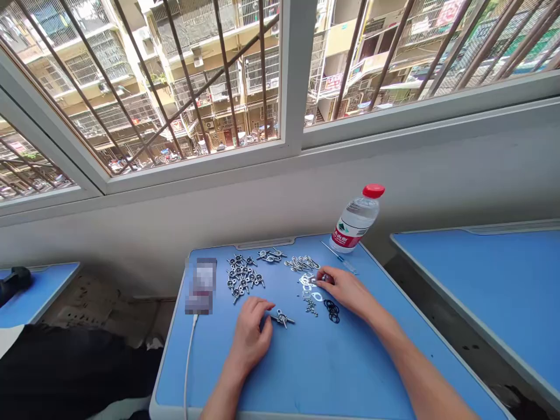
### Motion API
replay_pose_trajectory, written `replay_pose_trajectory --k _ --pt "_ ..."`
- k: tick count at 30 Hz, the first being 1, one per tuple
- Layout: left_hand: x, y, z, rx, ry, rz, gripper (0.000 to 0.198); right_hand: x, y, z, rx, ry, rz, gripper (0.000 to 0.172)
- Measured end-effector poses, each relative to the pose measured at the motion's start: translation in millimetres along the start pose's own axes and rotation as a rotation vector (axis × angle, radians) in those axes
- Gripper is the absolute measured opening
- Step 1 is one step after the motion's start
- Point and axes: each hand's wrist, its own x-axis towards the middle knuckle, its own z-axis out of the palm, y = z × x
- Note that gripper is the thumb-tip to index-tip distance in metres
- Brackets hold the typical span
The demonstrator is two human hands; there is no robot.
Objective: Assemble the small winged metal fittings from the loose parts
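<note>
My left hand (254,329) rests on the blue table with its fingers loosely curved and the thumb apart. Just right of its fingertips lies a small metal fitting (283,318) with thin arms; whether a finger touches it I cannot tell. Over a heap of flat white rings (306,282), my right hand (336,283) has its fingertips pinched together. What they hold, if anything, is hidden. Beside that hand are black rubber rings (332,311), tiny metal pieces (311,307) and a row of slim metal parts with ring ends (301,263).
Several similar metal fittings (242,272) with dark round centres lie at the back left. A blurred rectangular item (202,286) with a white cable (189,361) is at the left edge. A water bottle (356,221) and a thin screwdriver (339,256) are at the back right.
</note>
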Motion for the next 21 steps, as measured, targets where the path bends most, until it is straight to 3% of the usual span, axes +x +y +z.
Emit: replay_pose_trajectory --k 13,21 --pt "1.3 -3.1 0.1 -0.011 0.008 0.031 0.028 -4.0 -8.1 -8.9 0.048 0.021 -0.068 0.016" --pt "2.5 -4.6 0.6 0.007 0.009 0.061 0.025 -0.9 -13.0 -0.7 -0.066 -0.004 -0.088 0.014"
